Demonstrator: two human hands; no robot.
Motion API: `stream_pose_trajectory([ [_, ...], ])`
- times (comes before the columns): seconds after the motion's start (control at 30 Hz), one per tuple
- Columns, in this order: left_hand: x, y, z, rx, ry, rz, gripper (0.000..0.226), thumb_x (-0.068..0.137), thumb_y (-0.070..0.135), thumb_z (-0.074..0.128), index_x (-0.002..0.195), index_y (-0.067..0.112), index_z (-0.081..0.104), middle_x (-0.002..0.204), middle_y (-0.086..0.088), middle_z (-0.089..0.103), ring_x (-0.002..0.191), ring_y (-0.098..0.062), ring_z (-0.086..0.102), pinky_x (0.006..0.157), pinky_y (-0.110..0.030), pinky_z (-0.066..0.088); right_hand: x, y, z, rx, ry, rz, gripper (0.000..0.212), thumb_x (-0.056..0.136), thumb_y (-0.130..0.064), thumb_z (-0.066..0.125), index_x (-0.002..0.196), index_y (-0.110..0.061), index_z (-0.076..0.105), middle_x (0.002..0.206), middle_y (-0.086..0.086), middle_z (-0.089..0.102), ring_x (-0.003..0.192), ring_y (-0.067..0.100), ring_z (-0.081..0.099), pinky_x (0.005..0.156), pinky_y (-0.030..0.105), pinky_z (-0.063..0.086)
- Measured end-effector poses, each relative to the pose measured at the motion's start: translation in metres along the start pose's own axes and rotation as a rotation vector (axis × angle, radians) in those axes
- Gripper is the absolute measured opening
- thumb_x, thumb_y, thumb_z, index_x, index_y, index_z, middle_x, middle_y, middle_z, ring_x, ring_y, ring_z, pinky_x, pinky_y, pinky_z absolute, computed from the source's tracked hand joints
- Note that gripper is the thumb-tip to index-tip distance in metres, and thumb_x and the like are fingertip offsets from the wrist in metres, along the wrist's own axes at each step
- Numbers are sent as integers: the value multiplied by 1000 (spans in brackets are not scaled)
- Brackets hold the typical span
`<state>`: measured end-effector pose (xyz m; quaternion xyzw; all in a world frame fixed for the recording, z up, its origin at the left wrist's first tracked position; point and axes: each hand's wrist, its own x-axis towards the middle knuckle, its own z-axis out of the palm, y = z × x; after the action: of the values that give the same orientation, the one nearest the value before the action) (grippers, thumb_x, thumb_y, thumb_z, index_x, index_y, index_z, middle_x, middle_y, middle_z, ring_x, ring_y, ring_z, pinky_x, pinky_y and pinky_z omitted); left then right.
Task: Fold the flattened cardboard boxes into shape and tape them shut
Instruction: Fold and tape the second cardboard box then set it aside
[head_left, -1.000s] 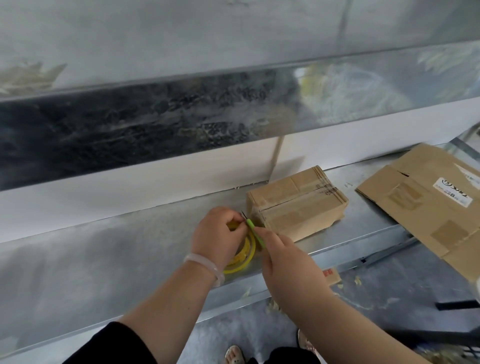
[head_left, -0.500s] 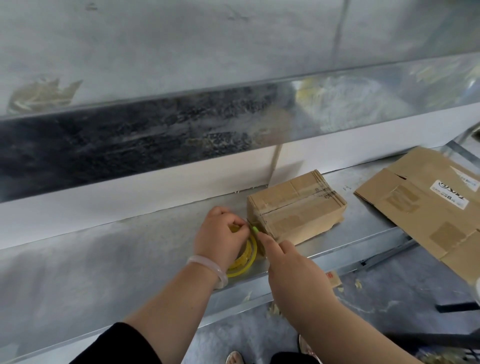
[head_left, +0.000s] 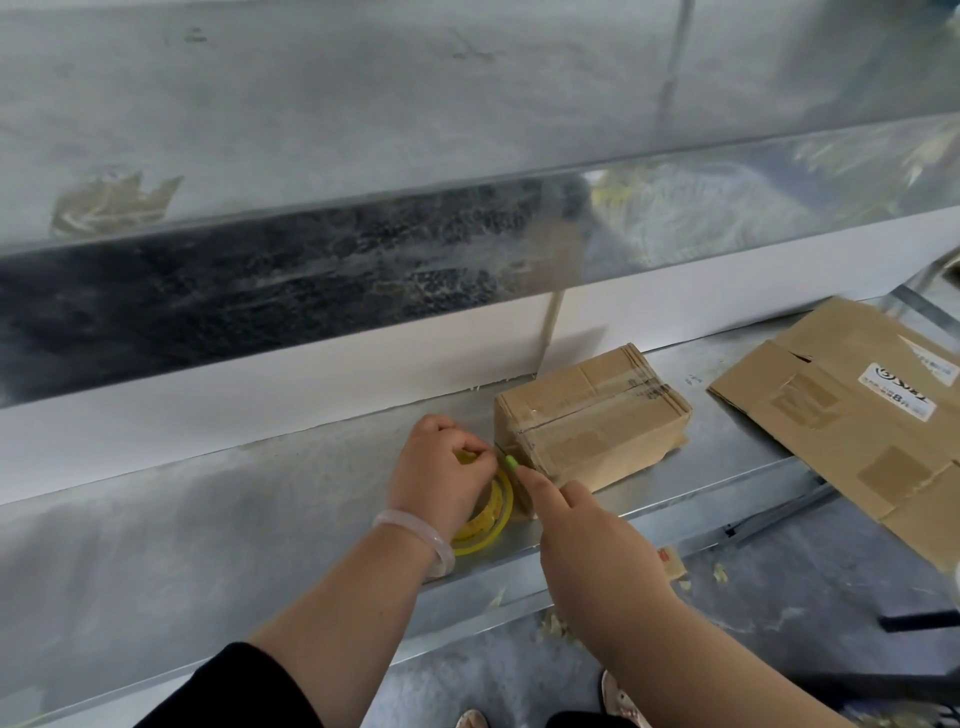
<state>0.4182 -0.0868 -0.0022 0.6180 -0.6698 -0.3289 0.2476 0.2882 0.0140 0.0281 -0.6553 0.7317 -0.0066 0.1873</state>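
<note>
My left hand (head_left: 441, 470) grips the tape roll (head_left: 485, 519) beside the box (head_left: 589, 423). My right hand (head_left: 587, 540) pinches a green cutter (head_left: 510, 461) at the box's corner. I should keep the tape taut and slice close.

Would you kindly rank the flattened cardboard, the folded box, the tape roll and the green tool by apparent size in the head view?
1. flattened cardboard, partly cut off at the frame edge
2. folded box
3. tape roll, half hidden under the left hand
4. green tool, only its tip showing past the right hand
</note>
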Motion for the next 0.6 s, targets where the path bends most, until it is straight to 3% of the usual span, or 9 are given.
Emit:
stream_pose_trajectory([
  [0.17, -1, 2, 0, 7, 9, 4, 7, 82, 29, 71, 85, 24, 75, 107, 10, 51, 97, -6, 50, 82, -18, 35, 3, -3, 1, -1, 22, -17, 73, 97, -8, 40, 153, -35, 1, 130, -1, 44, 96, 22, 64, 76, 33, 53],
  [0.27, 1, 1, -1, 0, 17, -3, 5, 81, 29, 71, 83, 26, 74, 106, 8, 52, 97, -8, 51, 83, -19, 36, 3, 2, 6, 12, 64, -44, 68, 99, -12, 39, 151, -39, 6, 125, -4, 46, 90, 21, 64, 70, 32, 51],
  [0.4, 1, -2, 0, 9, 9, -4, 10, 81, 27, 71, 88, 22, 74, 110, 6, 53, 100, -9, 51, 84, -19, 35, -9, 13, 11, 140, 241, -101, 44, 100, -35, 31, 144, -41, 33, 109, -9, 53, 69, 16, 59, 54, 30, 46],
  [0.5, 0, -2, 0, -7, 12, 2, 4, 81, 27, 72, 84, 25, 71, 108, 5, 53, 99, -11, 52, 86, -20, 36, -10, 12, 14, 218, 307, -129, 43, 97, -27, 39, 137, -42, 35, 103, -7, 53, 62, 17, 56, 49, 30, 43],
  [0.6, -2, -2, 0, -42, 21, 9, 4, 80, 32, 73, 81, 28, 72, 103, 7, 54, 95, -8, 53, 85, -21, 39, -10, 11, 12, 250, 296, -106, 50, 99, -20, 46, 143, -41, 33, 107, -6, 48, 67, 15, 52, 58, 28, 45],
])
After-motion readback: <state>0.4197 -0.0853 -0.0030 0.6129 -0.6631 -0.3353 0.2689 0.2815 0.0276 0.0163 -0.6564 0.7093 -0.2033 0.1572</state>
